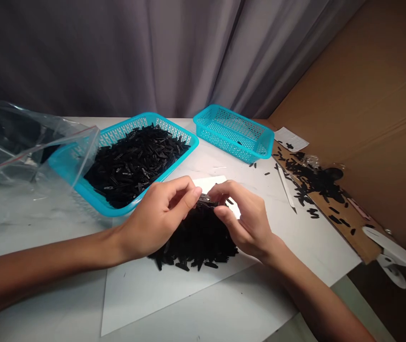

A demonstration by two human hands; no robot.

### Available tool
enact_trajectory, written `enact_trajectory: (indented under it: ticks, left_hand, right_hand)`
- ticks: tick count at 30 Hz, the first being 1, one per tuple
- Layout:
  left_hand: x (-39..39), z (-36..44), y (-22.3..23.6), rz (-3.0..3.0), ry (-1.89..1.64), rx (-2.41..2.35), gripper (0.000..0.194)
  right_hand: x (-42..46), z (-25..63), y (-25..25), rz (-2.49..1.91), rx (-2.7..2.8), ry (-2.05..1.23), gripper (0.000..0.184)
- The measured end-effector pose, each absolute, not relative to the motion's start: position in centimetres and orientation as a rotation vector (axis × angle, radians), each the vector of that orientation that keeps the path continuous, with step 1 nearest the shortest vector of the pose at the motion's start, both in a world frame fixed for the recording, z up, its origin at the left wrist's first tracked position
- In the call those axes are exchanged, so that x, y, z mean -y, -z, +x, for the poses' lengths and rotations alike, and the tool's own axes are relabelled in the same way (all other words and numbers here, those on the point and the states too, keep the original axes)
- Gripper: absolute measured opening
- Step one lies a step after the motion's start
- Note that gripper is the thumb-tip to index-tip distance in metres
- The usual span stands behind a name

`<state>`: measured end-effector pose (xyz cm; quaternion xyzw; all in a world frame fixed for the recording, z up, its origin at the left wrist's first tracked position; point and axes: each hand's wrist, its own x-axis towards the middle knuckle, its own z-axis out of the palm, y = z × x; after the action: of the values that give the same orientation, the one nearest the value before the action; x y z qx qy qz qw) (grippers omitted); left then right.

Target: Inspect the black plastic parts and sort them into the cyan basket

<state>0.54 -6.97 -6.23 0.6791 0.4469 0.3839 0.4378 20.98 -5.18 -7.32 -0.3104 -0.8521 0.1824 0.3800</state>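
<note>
From where I stand, the person holds a small black piece (204, 198) up between both hands, just above a heap of black pieces (201, 237) on a white sheet (135, 304). The left hand (158, 216) has its thumb and forefinger closed in a pinch on the near-left end of the piece. The right hand (247, 216) curls in from the other side, fingertips at the far end and thumb a little lower; I cannot tell whether they clamp it or only touch it.

With something this slim, I judge that a light, steady pinch in the left works best, leaving the right fingertips free to feel and turn. Pressing hard from both ends could make it spring out. Holding it low over the heap is sensible, since a slip would land on the sheet, though it could then be lost among dark pieces. Fingers spread clear of its face would give a better view.

Beyond the left hand sits a blue basket (99, 205) full of similar pieces, with a clear plastic bag (46, 137) overlapping its left side. A smaller blue basket (220, 141) stands farther back on the table (303, 242).
</note>
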Motion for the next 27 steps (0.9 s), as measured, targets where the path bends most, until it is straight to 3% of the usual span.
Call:
enact_trajectory:
  ticks: [4,9,27]
  left_hand:
    - [7.2,0.5,6.2,1.857,-1.019,-1.133,0.032]
    - [7.5,0.8,6.2,1.826,-1.013,-1.062,0.032]
    - [8.0,1.1,7.4,1.485,-0.99,-0.912,0.04]
  right_hand:
    - [6.1,20.2,7.4,-0.881,1.978,-1.083,0.038]
    - [7.1,19.2,8.0,-0.916,1.735,-1.459,0.042]
    - [7.9,18.2,8.8,-0.715,1.373,-1.761,0.041]
